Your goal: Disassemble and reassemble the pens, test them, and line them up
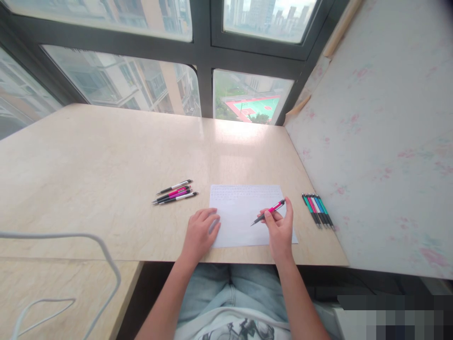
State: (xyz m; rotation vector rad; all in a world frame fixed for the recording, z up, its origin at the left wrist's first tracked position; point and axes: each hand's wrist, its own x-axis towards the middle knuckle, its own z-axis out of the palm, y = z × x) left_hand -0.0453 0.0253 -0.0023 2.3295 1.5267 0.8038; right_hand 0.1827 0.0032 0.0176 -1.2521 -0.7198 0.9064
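In my right hand [280,231] is a pink and black click pen [275,208], held between thumb and fingers. Its tip slants down to the left over the paper, and my index finger is at its button end. I cannot tell whether the tip touches the sheet. The white sheet of paper [237,231] carries rows of small writing along its top. My left hand [202,232] lies on the paper's left edge, fingers loosely spread and holding nothing. To its upper left, several click pens [176,192] in white, pink and purple lie in a loose group.
More click pens [317,211], in green, pink, white and blue, lie side by side near the flowered wall [375,165]. A white cable [102,243] loops across the lower left. Windows [203,61] stand behind the pale tabletop [116,160].
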